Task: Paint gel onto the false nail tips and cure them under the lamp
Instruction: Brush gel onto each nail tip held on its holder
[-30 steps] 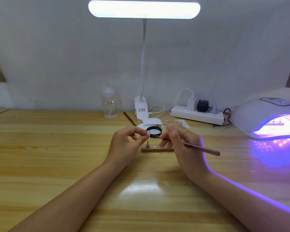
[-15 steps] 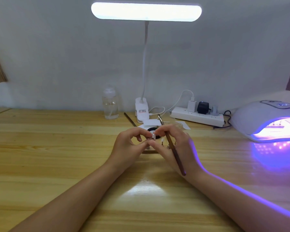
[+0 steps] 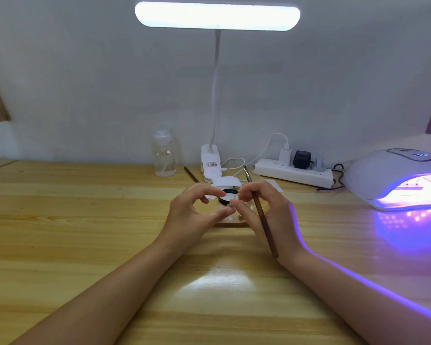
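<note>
Hands meet at the middle of the frame, over a small wooden stand point(image 3: 230, 221) on the table point(image 3: 85, 220). The left hand point(image 3: 193, 215) curls thumb and forefinger toward a tiny piece at its fingertips, probably a false nail tip point(image 3: 230, 204) on its peg, though it is too small to be sure. The right hand point(image 3: 266, 210) pinches at that same spot while the brush point(image 3: 260, 215) lies tucked along its fingers, bristle end pointing up and away. Just behind sits an open black-rimmed gel pot point(image 3: 228, 195). The curing lamp point(image 3: 393, 180) glows violet at the right edge, well apart. To do this well, I'd seat the tip firmly and level before loading the brush, keeping fingers off the surface to be painted.
</note>
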The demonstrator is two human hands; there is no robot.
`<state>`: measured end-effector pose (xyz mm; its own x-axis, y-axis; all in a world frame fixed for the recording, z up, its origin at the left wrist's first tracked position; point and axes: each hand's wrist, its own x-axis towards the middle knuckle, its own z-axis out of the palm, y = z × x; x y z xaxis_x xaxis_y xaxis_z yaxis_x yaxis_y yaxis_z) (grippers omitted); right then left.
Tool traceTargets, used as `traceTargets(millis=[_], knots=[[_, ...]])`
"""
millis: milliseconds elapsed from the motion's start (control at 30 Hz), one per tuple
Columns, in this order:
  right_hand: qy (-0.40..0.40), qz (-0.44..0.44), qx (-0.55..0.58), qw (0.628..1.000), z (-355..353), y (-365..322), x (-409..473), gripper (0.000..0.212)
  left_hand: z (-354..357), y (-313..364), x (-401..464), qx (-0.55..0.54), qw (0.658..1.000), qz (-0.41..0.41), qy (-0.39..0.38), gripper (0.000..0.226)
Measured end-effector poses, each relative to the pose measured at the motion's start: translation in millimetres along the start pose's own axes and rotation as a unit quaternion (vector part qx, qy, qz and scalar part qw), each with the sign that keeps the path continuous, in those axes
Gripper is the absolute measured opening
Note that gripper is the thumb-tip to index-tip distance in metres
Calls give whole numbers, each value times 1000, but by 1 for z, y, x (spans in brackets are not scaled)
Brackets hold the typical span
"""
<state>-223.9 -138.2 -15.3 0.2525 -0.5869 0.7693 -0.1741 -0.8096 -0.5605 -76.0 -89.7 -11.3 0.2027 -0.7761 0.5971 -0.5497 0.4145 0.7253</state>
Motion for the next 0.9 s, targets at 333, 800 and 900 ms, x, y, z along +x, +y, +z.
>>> traceTargets(millis=[333, 800, 900], knots=[[-41, -41, -96, 994, 0, 9, 7, 19, 3, -6, 4, 123, 978, -145, -81, 45], [-81, -68, -143, 984, 3, 11, 5, 22, -1, -7, 2, 67, 989, -100, -83, 44], [-85, -66, -148, 983, 4, 9, 5, 22, -1, -7, 2, 66, 989, -100, -85, 44]])
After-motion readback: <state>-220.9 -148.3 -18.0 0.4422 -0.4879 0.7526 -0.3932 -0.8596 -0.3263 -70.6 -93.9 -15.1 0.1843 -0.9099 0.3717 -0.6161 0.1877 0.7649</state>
